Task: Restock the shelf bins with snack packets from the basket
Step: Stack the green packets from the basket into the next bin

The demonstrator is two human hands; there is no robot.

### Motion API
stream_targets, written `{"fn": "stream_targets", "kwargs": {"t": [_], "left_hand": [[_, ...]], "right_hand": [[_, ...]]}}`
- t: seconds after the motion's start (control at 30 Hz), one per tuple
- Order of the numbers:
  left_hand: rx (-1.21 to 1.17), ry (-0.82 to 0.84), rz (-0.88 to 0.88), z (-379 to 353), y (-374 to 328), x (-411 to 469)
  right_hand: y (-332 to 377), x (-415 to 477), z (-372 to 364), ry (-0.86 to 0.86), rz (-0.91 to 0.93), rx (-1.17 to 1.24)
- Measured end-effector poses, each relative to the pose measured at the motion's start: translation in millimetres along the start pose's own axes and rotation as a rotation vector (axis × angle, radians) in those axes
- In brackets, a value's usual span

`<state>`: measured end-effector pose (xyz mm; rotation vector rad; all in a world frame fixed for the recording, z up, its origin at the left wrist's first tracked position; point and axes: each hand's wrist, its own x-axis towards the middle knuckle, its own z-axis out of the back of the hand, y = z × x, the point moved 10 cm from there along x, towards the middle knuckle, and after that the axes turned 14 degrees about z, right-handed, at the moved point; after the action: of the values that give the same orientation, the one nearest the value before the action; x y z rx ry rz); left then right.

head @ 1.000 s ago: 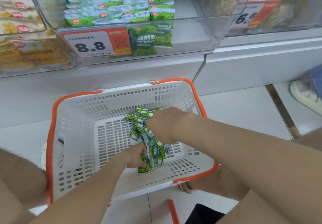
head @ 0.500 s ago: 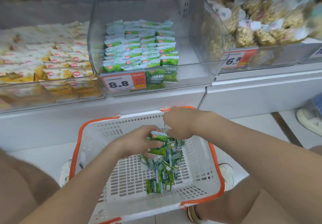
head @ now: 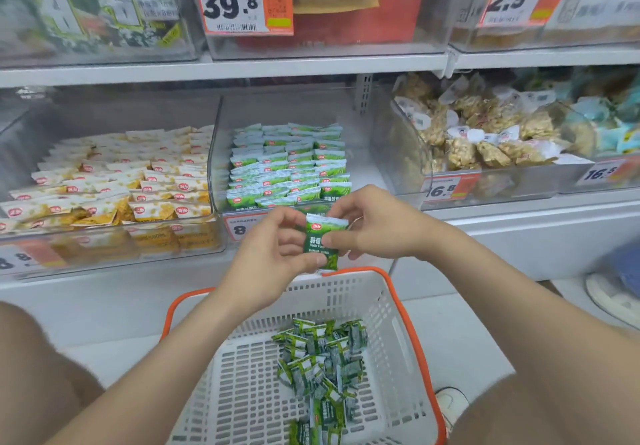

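Observation:
A small green snack packet (head: 323, 236) is held upright between both hands, above the basket and in front of the shelf. My left hand (head: 273, 254) pinches its lower left side and my right hand (head: 377, 226) pinches its right edge. Below, a white basket with an orange rim (head: 398, 326) holds a loose pile of several green packets (head: 322, 358). Behind the hands, a clear shelf bin (head: 356, 174) holds neat rows of the same green packets (head: 287, 167).
A clear bin of yellow-white packets (head: 114, 181) sits to the left, a bin of puffed snack bags (head: 485, 139) to the right. Price tags hang on the bin fronts. An upper shelf (head: 242, 66) runs above. Someone's shoe (head: 613, 292) is at the right edge.
Both hands have risen out of the basket with one green packet, now held up in front of the green-packet bin. The view has tilted up toward the shelves.

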<state>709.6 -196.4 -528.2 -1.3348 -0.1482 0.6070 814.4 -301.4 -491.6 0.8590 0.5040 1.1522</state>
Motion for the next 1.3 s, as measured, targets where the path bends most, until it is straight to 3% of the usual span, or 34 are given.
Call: {"fn": "stream_targets", "kwargs": {"t": [0.1, 0.2, 0.3, 0.37, 0.53, 0.67, 0.8, 1.03, 1.13, 1.3], "left_hand": [[0.057, -0.158, -0.149, 14.3, -30.3, -8.8], [0.373, -0.439, -0.472, 27.5, -70.9, -30.5], [0.663, -0.506, -0.646, 23.4, -83.3, -27.3], [0.799, -0.425, -0.608, 15.6, -77.7, -11.4], [0.93, -0.334, -0.565, 1.2, -64.3, 2.6], [0.976, -0.284, -0.522, -3.2, -65.8, 22.1], [1.12, -0.142, -0.449, -13.3, -62.0, 44.6], [1.244, -0.008, -0.401, -22.0, -57.6, 59.2], [1.311, -0.019, -0.437, -20.0, -57.4, 59.1], [1.342, -0.127, -0.481, -10.8, -59.2, 56.9]], "right_hand": [[10.7, 5.3, 21.3, -0.086, 0.067, 0.02], [11.4, 13.4, 62.7, -0.325, 0.135, -0.015], [9.5, 14.6, 95.0, -0.485, 0.138, -0.365], [1.5, 22.2, 92.6, -0.417, 0.1, -0.534], [-20.4, 47.5, 66.7, -0.114, -0.031, -0.615], [-47.7, 53.9, 54.4, 0.045, -0.227, -0.291], [-56.4, 61.0, 57.8, 0.02, -0.32, -0.28], [-49.4, 74.9, 40.2, 0.129, -0.365, -0.34], [-52.3, 74.6, 43.5, 0.077, -0.409, -0.349], [-63.5, 73.6, 38.8, 0.15, -0.47, -0.34]]}}
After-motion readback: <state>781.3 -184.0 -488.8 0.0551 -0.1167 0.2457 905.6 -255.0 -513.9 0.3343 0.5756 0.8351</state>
